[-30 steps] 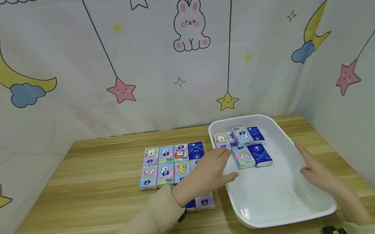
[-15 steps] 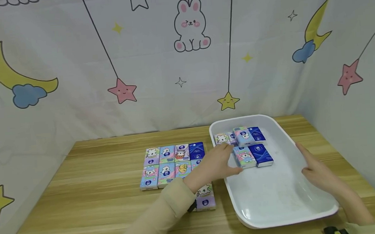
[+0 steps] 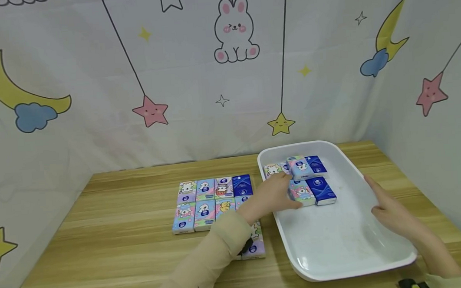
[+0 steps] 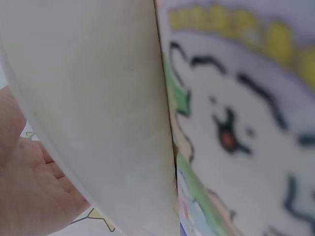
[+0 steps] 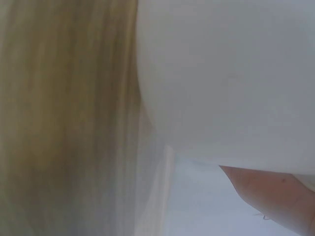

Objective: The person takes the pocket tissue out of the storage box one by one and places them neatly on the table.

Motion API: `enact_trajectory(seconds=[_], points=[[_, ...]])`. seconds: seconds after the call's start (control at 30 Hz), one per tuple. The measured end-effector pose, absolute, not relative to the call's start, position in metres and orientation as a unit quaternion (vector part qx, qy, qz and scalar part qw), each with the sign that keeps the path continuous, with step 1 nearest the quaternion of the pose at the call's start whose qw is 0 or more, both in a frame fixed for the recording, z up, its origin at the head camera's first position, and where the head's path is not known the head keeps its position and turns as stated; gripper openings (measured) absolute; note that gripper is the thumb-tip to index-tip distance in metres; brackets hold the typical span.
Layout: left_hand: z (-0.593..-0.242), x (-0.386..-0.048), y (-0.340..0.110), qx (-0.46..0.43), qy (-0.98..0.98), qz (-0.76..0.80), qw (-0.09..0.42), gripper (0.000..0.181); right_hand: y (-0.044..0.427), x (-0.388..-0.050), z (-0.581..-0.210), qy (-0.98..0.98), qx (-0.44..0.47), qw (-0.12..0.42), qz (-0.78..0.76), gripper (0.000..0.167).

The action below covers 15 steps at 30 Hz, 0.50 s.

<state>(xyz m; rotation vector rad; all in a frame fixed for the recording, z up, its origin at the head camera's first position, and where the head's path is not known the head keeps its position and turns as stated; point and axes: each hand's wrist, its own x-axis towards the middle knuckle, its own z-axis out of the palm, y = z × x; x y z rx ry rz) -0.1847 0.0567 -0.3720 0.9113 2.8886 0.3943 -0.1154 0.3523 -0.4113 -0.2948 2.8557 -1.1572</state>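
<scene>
A small rectangular pack in pink, green and pale blue soft wrapping with a cartoon print (image 3: 304,196) lies in the far left part of a deep white plastic tray with rounded corners (image 3: 337,242). Just right of it, side by side, lies a navy-blue wrapped pack (image 3: 322,191). Beyond them, a pale blue cartoon pack (image 3: 300,168) sits beside a second navy pack (image 3: 316,164), and farther left is a pack with a white cartoon animal (image 3: 272,170), partly covered by the fingers.

The left hand (image 3: 270,196) reaches over the tray's left wall, its thumb by the near left corner of the pink pack and its fingertips by the far one. Its grip is fairly wide, thumb apart from fingers; whether it holds anything cannot be told. The right hand (image 3: 392,216) grips the tray's right wall, thumb inside and index finger along the rim.

Left of the tray, a block of similar packs in close rows (image 3: 205,210) lies on a wood-grain counter (image 3: 122,236); the left arm's cream sleeve (image 3: 209,262) hides some of the near ones. Behind stands a white cloth backdrop (image 3: 191,133) printed with a rabbit (image 3: 235,28), stars, moons and clouds.
</scene>
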Motion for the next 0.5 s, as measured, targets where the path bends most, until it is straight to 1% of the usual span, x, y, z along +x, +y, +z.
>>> enact_trajectory(seconds=[0.2, 0.37, 0.5], points=[[-0.377, -0.192, 0.067, 0.289, 0.950, 0.104, 0.053, 0.082, 0.352, -0.115, -0.411, 0.924, -0.088, 0.029, -0.372, 0.081], [-0.378, -0.194, 0.076, 0.286, 0.952, 0.094, 0.060, 0.089, 0.352, -0.114, -0.411, 0.924, -0.085, 0.032, -0.372, 0.082], [-0.379, -0.194, 0.081, 0.285, 0.954, 0.075, 0.056, 0.090, 0.352, -0.115, -0.410, 0.925, -0.083, 0.032, -0.369, 0.083]])
